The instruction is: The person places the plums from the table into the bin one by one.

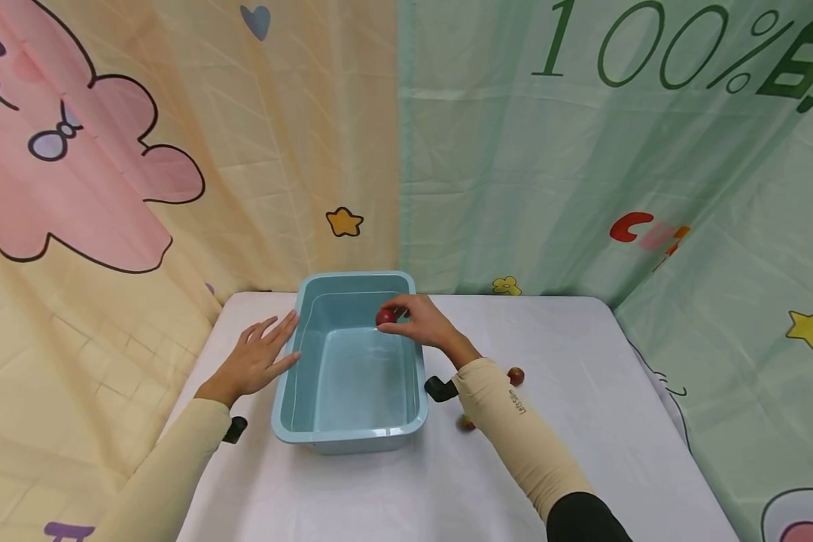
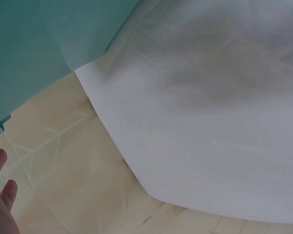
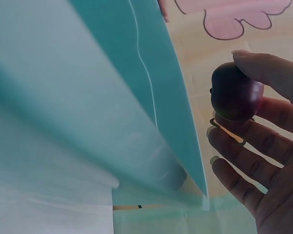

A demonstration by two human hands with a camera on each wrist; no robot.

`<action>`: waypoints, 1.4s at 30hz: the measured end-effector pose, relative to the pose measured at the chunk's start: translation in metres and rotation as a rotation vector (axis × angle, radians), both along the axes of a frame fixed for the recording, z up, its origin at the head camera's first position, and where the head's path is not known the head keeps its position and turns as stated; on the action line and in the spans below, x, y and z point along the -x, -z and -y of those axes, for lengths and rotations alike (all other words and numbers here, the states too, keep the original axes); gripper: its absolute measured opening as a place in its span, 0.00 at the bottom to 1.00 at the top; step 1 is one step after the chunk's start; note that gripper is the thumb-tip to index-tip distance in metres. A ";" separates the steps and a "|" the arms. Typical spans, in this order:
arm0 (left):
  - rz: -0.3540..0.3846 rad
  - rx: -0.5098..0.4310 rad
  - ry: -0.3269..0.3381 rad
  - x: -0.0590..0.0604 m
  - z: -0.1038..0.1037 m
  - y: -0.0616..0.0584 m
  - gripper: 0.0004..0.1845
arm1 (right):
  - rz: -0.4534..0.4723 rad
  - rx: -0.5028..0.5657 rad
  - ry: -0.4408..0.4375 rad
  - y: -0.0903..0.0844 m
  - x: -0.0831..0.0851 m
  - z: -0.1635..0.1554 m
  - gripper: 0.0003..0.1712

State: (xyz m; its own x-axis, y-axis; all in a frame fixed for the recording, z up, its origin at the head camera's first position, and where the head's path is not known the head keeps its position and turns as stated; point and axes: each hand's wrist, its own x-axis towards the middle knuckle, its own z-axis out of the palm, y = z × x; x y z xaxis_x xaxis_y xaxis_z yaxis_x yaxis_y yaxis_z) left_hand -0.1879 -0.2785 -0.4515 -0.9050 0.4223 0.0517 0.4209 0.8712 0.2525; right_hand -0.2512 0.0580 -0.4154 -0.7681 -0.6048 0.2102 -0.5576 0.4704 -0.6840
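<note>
The left hand (image 1: 256, 361) lies flat on the white table (image 1: 583, 452), fingers straight and spread, touching the outer left wall of the blue tub (image 1: 350, 433) (bare cloth runs on to the table's left edge). Over the tub's far right part, the right hand (image 1: 423, 322) pinches a dark red fruit (image 1: 385, 317) in its fingertips, wrist bent across the rim. Two more small fruits (image 1: 516, 376) lie on open table right of the tub.

2 beige sleeves (image 1: 508, 421), small dark lettering on right one; black cuff (image 1: 586, 519) below.
</note>
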 end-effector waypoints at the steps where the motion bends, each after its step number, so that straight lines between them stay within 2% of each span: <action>1: 0.000 0.001 0.000 0.000 0.000 0.000 0.40 | 0.001 -0.001 0.002 0.000 0.000 0.000 0.21; 19: 0.000 0.001 0.000 0.002 0.001 0.003 0.40 | 0.005 -0.021 0.030 0.000 0.000 -0.007 0.21; 25: -0.017 -0.001 0.004 0.003 0.002 0.005 0.40 | -0.004 0.002 0.051 0.001 0.000 -0.016 0.21; 30: -0.003 0.008 -0.001 0.002 0.003 0.005 0.40 | -0.010 0.030 0.067 0.006 0.001 -0.025 0.21; 42: 0.011 0.007 -0.001 0.002 0.003 0.004 0.41 | 0.083 0.023 0.201 0.014 0.000 -0.046 0.21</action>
